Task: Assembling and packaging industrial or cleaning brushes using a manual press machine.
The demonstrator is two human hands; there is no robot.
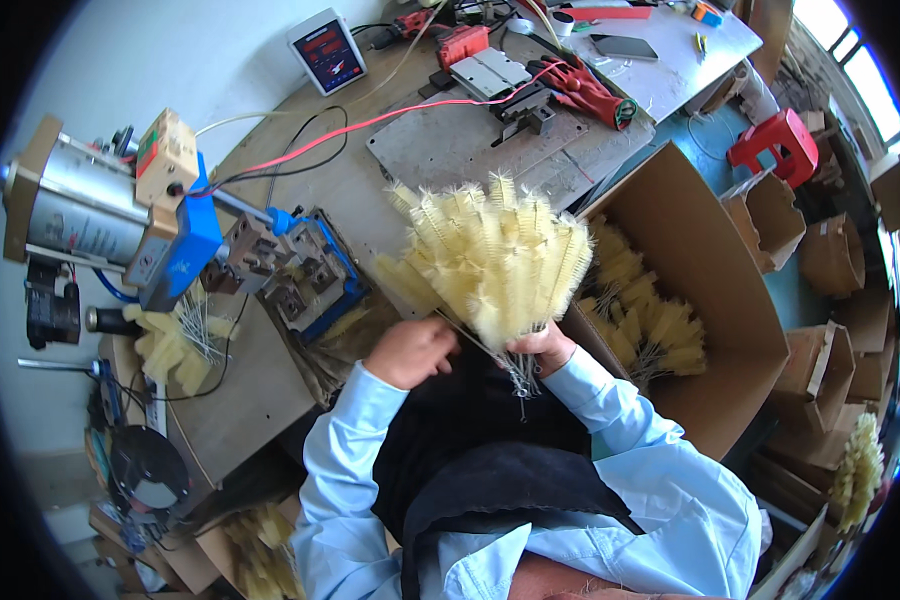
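Observation:
My right hand [542,345] is wrapped round the twisted-wire stems of a thick bunch of pale yellow bottle brushes [505,250]. The bristle heads fan upward over the bench edge, and the looped wire ends hang below my fist. On the bunch's left side, one brush [406,280] leans outward with its wire crossing toward my right hand. My left hand [415,352], slightly blurred, has curled fingers at that wire and seems to pinch it; the fingertips are partly hidden.
At right stands an open cardboard box [710,300] holding more brushes [660,335]. A pneumatic clamping machine [195,230] is at left, near a loose brush pile [185,340]. On the bench lie a metal plate [430,150], red gloves [580,90] and a red cable [370,122].

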